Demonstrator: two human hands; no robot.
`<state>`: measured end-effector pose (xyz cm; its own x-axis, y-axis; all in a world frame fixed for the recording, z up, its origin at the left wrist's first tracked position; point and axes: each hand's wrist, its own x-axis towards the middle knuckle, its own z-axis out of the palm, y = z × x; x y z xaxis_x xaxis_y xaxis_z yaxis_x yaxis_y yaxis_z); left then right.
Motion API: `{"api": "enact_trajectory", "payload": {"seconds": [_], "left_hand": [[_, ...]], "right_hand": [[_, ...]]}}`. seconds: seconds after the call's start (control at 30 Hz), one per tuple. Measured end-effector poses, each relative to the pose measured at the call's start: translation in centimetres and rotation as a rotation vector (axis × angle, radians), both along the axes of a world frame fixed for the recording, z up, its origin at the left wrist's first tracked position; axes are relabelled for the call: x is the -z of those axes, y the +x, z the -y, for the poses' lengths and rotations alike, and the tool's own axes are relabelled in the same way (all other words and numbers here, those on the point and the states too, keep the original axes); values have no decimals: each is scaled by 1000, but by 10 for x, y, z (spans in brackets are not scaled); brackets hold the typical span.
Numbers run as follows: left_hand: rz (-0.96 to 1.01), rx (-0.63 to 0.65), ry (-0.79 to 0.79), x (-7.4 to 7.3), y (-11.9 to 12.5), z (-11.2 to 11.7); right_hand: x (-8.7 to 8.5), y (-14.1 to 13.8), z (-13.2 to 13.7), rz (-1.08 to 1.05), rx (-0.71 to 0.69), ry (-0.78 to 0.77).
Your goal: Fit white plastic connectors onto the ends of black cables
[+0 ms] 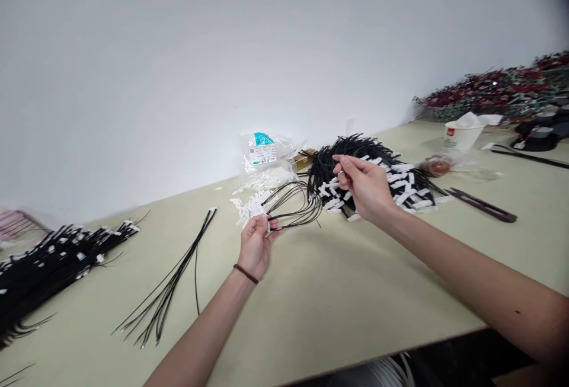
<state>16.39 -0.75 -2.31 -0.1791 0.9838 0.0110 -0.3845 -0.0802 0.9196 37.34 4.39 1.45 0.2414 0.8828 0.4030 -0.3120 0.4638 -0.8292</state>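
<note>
My left hand (256, 237) is closed on a white connector with black wires (306, 212), which bow out to the right in loops. Raised to the right of it, my right hand (362, 182) has thumb and index finger pinched together; whatever may be between the fingertips is too small to make out. Behind that hand lies a big heap of black wires with white connectors (406, 188). Loose white connector housings (242, 209) are scattered just beyond my left hand.
A plastic bag (267, 159) leans near the wall. To the left lie a thin wire bundle (178, 274) and a thick stack of black wires (57, 268). Tweezers (482, 204), a paper cup (463, 135) and red-and-black wiring (493, 93) are on the right.
</note>
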Motion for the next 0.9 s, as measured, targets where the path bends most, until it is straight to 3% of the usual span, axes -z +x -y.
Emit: {"api": "enact_trajectory", "payload": {"seconds": [0.13, 0.23, 0.3, 0.67, 0.9], "left_hand": [[-53, 47, 37, 1, 2, 2], [-78, 98, 62, 1, 4, 4], [-87, 118, 80, -1, 4, 4], [-98, 138, 119, -4, 4, 6], [-138, 139, 151, -5, 4, 7]], "right_hand": [[3, -7, 13, 416, 189, 277], [12, -22, 29, 717, 110, 509], [18, -29, 35, 822, 63, 579], [20, -30, 36, 903, 85, 632], [19, -30, 37, 896, 33, 574]]}}
